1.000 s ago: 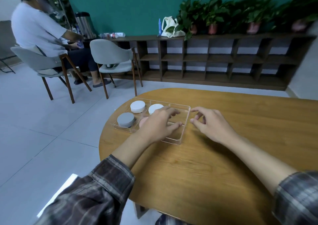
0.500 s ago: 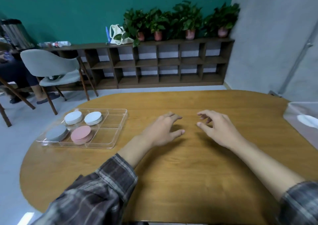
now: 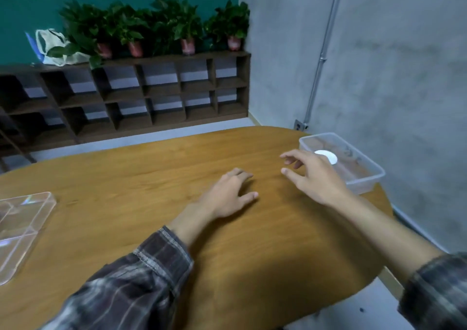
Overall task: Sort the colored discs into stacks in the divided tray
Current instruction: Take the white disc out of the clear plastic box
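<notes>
A clear plastic bin [image 3: 364, 178] stands at the table's right end with one white disc [image 3: 328, 155] lying in it. My right hand [image 3: 312, 176] hovers just left of the bin, fingers spread and relaxed, holding nothing, and partly covers the disc. My left hand [image 3: 228, 194] rests flat on the wooden table [image 3: 151, 190] near the middle, empty. Only a corner of the clear divided tray [image 3: 22, 226] shows at the left edge; the stacks in it are out of sight.
A dark wooden shelf unit [image 3: 131, 94] with potted plants [image 3: 141, 26] on top runs along the teal back wall. A grey concrete wall [image 3: 391, 64] stands close behind the bin. The table's rounded right edge drops off just past the bin.
My view has swung right, from the divided tray towards the bin. Both hands left the tray and moved right across the table; the right hand now nears the bin.
</notes>
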Demonstrator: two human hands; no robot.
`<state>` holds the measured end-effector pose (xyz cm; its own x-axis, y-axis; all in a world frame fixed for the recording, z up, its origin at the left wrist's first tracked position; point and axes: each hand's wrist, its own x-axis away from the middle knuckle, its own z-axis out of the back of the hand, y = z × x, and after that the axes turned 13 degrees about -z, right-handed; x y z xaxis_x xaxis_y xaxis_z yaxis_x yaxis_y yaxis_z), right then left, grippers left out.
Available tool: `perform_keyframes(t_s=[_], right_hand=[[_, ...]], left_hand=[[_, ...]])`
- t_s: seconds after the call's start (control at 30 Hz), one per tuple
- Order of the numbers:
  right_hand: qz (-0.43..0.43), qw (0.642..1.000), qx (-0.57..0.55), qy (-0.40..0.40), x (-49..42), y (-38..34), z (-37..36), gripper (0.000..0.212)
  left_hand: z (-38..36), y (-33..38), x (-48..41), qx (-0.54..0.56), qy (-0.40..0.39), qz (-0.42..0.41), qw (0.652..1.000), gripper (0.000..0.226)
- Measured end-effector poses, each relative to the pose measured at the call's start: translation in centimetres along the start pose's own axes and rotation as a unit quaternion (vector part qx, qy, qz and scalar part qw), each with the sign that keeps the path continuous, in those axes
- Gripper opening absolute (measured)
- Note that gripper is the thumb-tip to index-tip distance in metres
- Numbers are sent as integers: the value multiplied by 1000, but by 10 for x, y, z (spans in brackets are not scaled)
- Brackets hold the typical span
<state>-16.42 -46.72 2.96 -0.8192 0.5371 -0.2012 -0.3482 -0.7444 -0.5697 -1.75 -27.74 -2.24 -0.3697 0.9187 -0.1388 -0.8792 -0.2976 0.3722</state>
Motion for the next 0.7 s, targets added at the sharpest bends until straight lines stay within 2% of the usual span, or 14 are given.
perform_keyframes(t_s=[0.27, 0.57, 0.7], right_hand=[[-16, 999, 13, 34, -28, 54, 48, 22], [-126, 988, 70, -52, -76, 115, 53, 42], [-149, 981, 97, -71, -97, 125, 38, 46]], left_hand=[[-30, 33, -82, -9, -38, -16, 999, 74], [-38, 35, -128, -28, -90, -17, 995, 82], [-32, 31, -137, -48, -113, -13, 992, 86]])
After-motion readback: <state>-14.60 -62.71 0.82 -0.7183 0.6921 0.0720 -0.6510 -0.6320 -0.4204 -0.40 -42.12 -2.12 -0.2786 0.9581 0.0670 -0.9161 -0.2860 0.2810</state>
